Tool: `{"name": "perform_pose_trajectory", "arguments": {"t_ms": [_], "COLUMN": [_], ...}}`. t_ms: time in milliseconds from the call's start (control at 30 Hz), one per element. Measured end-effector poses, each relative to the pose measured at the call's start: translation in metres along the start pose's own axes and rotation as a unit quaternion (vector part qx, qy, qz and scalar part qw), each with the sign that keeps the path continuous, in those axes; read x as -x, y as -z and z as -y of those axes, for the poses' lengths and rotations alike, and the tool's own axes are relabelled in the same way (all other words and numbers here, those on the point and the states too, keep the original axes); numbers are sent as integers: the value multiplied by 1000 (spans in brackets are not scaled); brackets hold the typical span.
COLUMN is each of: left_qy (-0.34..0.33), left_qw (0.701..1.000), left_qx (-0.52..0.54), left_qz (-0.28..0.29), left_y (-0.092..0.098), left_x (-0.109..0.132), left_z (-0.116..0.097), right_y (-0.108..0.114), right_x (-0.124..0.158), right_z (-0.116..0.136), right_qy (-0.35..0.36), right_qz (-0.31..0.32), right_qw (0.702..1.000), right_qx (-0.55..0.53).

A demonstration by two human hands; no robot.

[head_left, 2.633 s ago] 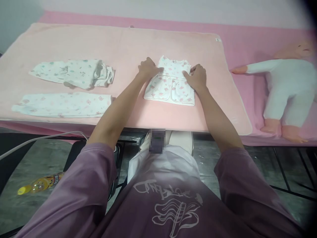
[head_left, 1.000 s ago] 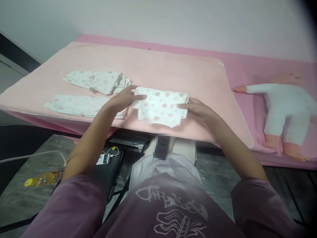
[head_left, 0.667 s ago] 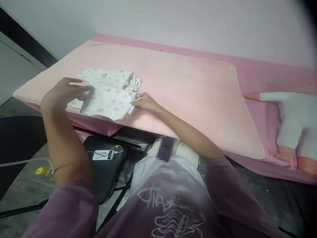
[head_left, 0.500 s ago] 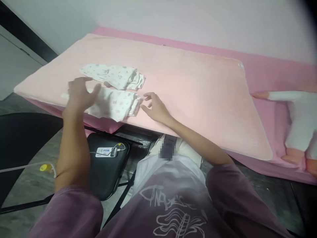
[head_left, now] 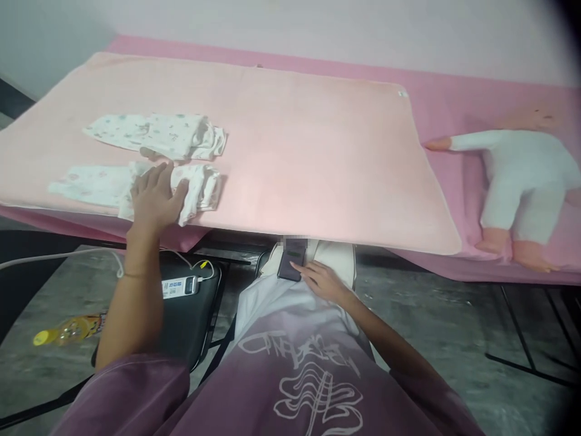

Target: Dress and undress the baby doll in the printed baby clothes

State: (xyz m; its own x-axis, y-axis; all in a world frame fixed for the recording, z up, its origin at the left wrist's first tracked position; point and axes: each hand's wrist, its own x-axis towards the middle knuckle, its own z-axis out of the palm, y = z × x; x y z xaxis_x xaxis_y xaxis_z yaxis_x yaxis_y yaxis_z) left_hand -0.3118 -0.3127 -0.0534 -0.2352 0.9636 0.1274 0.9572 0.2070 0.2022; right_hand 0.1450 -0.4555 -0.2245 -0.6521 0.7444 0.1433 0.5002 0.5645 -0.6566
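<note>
My left hand [head_left: 157, 197] lies palm down, fingers spread, on the nearer folded piece of white printed baby clothing [head_left: 97, 183]. Just behind it is a second folded piece of printed baby clothing [head_left: 170, 136]. Both garments rest on the left part of a pale pink mat [head_left: 318, 151]. Down at my lap, my right hand [head_left: 324, 281] has its fingers stretched out, with the index fingertip at a dark phone [head_left: 289, 267]. The phone lies on my lap, below the table's front edge, and its top end is blurred out.
A baby doll in white [head_left: 526, 160] lies on the pink cloth at the right. Beneath the table's left side, a black chair [head_left: 186, 330] holds a white device with a cable [head_left: 179, 287]. A yellow-capped bottle [head_left: 72, 330] is left of my forearm.
My right hand has left the mat beside the clothing and come down to the phone on my lap. My left hand has lowered onto the nearer garment. The view has shifted right.
</note>
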Motion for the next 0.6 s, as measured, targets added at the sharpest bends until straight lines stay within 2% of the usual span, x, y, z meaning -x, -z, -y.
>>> {"name": "perform_pose_trajectory", "arguments": {"t_ms": [100,200,300,433,600], "left_qy": [-2,3,-10,-10,-1], "left_qw": [1000,1000,1000,1000,1000], "left_qx": [-10,-12,8,17,5], "left_qz": [3,-7,-13,-23,-25], "left_y": [0,0,1,-1,-1], "left_x": [0,1,1,2,5], "left_z": [-2,-3,-3,-1,-2], "right_y": [-9,-14,-16,-18,-20], "right_x": [4,8,11,11,9], "right_z": [-8,-8,-6,-6,-8], "right_qy": [-16,-51,-94,-115,-159], "right_qz": [0,-29,-66,-98,-106], "right_qw": [1000,998,992,982,973], "right_qx": [-6,-18,-57,-115,-127]}}
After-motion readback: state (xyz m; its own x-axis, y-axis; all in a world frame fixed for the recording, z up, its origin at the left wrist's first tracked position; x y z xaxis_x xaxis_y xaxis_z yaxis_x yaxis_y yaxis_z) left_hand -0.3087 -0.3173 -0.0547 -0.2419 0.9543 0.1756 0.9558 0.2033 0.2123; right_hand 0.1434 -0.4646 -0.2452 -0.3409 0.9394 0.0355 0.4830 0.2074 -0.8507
